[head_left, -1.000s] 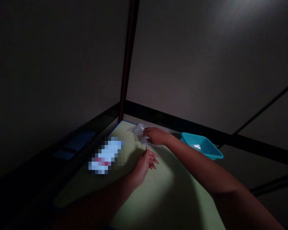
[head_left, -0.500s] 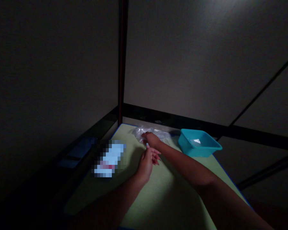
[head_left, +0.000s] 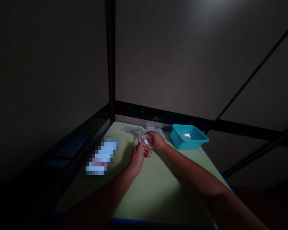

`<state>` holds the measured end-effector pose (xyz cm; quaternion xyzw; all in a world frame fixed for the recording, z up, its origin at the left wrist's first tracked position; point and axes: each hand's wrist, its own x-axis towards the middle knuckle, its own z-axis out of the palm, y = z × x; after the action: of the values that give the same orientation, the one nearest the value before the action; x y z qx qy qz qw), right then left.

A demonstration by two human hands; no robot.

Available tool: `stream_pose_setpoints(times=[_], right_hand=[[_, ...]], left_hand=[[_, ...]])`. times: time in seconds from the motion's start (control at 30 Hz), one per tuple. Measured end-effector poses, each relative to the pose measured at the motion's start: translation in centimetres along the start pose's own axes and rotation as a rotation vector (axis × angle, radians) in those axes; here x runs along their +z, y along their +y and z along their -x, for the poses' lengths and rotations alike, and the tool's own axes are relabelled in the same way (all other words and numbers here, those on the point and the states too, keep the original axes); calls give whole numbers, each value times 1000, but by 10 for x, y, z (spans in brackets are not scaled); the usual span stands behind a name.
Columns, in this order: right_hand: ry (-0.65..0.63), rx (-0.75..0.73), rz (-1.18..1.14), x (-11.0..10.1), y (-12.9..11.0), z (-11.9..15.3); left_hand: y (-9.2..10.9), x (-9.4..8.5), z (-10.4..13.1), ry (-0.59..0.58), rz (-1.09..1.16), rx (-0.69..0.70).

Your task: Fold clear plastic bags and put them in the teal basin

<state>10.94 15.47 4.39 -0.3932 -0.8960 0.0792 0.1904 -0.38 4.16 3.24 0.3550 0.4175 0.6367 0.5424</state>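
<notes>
Nearby, a basin (head_left: 185, 145) (turquoise) flanks crumpled plastic (head_left: 137, 133).

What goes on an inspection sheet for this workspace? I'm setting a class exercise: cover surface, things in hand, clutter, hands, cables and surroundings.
Surface: pale green tabletop with blue edging, partly shadowed.
Things in hand: thin, crumpled translucent plastic toward the far edge.
Clutter: turquoise tub at far right, a small pale item inside; pixelated bright rectangle at left.
Hands: right hand holds the plastic; left hand is close by, its grip unclear.
Cables: nothing seen.
Surroundings: dim; plain walls meet in a corner.
</notes>
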Motion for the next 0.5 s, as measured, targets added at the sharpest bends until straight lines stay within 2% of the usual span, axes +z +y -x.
stream_pose_setpoints(times=[0.13,0.2,0.37,0.43,0.5], right_hand=[[147,92,-53,-15,18,-18],[180,116,-65,-22,26,-21],[238,191,-36,-24,43,-14],[227,216,-33,-17,49,-9],[172,216,-45,-5,50,-4]], left_hand=[[3,-8,-9,94,-9,52],[2,-12,-15,126,-117,90],[-7,-16,-20,35,-481,204],[-10,-16,-15,-13,-550,262],[-13,-15,-10,-51,-739,323]])
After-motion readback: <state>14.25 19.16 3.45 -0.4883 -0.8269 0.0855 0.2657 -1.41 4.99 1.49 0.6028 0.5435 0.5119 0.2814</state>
